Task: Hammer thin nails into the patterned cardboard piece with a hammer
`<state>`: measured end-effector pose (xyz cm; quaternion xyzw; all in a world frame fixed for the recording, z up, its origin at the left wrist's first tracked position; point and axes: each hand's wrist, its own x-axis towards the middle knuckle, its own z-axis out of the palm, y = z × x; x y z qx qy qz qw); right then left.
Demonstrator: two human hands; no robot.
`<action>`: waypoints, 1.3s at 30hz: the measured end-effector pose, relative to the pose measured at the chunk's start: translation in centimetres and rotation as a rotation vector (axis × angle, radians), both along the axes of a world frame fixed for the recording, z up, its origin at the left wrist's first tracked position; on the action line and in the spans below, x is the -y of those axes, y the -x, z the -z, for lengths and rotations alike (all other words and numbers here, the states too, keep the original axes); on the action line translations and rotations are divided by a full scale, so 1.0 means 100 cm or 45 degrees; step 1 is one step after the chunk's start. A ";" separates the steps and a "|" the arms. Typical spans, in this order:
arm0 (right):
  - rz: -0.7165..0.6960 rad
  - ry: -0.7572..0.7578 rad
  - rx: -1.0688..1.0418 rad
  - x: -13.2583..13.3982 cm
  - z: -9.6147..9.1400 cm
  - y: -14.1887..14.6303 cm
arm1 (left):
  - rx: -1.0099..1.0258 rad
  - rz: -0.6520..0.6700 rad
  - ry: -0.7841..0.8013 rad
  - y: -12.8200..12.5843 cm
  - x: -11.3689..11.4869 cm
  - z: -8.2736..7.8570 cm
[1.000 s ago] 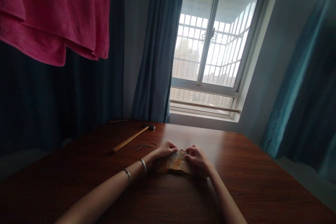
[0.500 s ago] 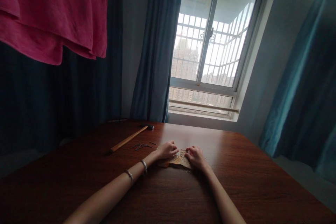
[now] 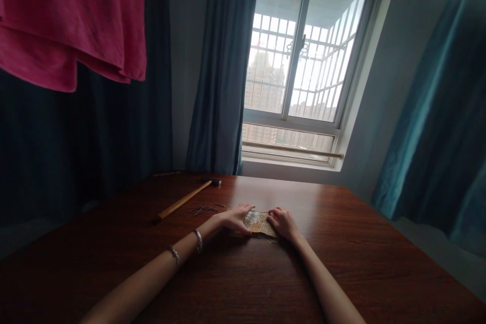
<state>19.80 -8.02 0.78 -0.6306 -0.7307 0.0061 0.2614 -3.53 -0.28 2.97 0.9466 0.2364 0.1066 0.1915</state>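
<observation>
A small, pale, roughly rectangular piece (image 3: 261, 223) lies on the table between my hands; it looks like a board covered in dark dots or holes, with an uneven near edge. My left hand (image 3: 236, 218) is at its left end, thumb and fingers spread apart along its near and far sides. At the right end, the curled fingers of my right hand (image 3: 281, 221) rest on the piece and hold it. Left of my left hand are several dark nails (image 3: 204, 210). Beyond them lies a hammer (image 3: 186, 201) with a wooden handle and a dark head.
The brown wooden table (image 3: 243, 278) reaches toward a barred window (image 3: 299, 45). Blue curtains (image 3: 218, 71) hang on both sides. A pink cloth (image 3: 72, 20) hangs at the upper left.
My left hand has opened from a pinch over the piece and shifted to its left end, uncovering more of the dotted surface. My right hand stays at the right end.
</observation>
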 end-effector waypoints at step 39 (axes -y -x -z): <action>-0.088 0.214 0.187 0.025 -0.012 -0.001 | -0.021 -0.868 -0.067 0.133 -0.050 -0.034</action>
